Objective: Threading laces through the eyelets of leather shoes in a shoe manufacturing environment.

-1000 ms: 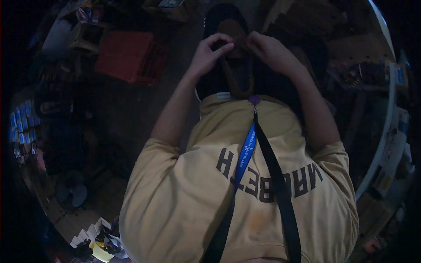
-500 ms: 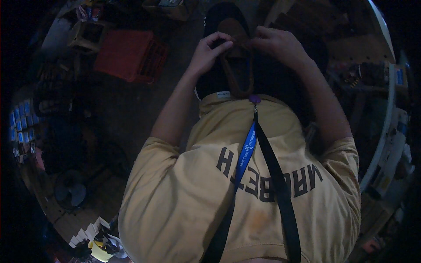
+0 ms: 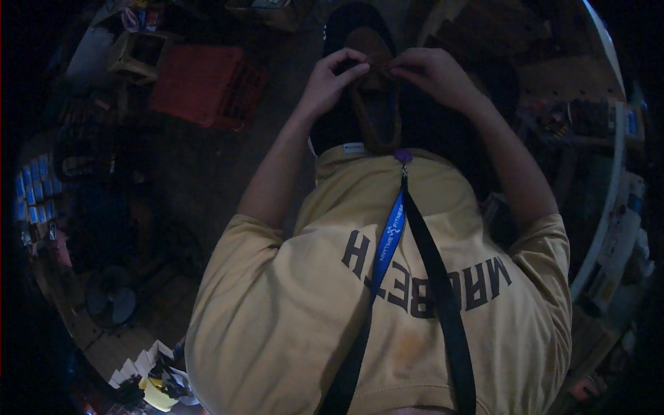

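A brown slip-on style shoe [image 3: 377,124] lies over my dark-clothed lap, its opening towards me and its toe pointing away. My left hand [image 3: 335,79] bends over the shoe's upper from the left, thumb and forefinger pinched at the front of the opening. From the right, my right hand [image 3: 436,76] pinches the same part, its fingertips close to the left ones. A small lace or trim piece seems to lie between the fingertips, but the dim light hides its shape. A lanyard [image 3: 391,232] with a purple clip hangs down my tan shirt, ending just short of the shoe's heel.
A red plastic crate [image 3: 197,86] stands on the floor to the left, near a pale stool-like frame [image 3: 140,55]. A fan [image 3: 112,297] sits at lower left. Stacked blue-and-white boxes [image 3: 38,187] line the far left. Cluttered shelving [image 3: 567,117] runs along the right.
My right hand's fingers have straightened a little and now point at the front of the shoe's opening. The left hand and the shoe have barely moved.
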Available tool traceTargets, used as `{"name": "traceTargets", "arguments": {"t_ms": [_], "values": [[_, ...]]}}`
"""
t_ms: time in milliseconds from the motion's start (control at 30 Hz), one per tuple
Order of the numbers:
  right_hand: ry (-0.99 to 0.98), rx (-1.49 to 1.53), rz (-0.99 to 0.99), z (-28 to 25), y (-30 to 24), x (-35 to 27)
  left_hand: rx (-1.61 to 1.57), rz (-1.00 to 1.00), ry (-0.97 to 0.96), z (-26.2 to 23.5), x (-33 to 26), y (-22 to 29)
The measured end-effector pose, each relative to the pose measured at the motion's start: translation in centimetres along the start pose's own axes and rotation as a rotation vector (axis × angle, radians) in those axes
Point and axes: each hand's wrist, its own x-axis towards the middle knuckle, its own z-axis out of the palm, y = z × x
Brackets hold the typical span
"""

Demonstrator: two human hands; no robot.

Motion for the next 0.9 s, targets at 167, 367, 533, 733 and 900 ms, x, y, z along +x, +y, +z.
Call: {"name": "traceTargets", "arguments": {"t_ms": [167, 367, 533, 733, 900], "values": [[0.012, -0.001, 0.018, 0.2, -0.2, 0.2, 0.035, 0.016, 0.007, 0.2, 0.1, -0.3], [-0.044, -0.363, -0.085, 0.1, -0.8, 0.5, 0.003, -0.007, 0.009, 0.4, 0.1, -0.3], [-0.013, -0.594, -0.290, 0.8, 0.4, 0.0, 0.025, -0.002, 0.012, 0.3, 0.0, -0.1], [-0.091, -0.549, -0.257, 0.8, -0.1, -0.1, 0.028, 0.007, 0.014, 0.3, -0.1, 0.0], [-0.101, -0.275, 0.021, 1.3, -0.2, 0.3, 0.019, -0.012, 0.013, 0.5, 0.1, -0.1]]}}
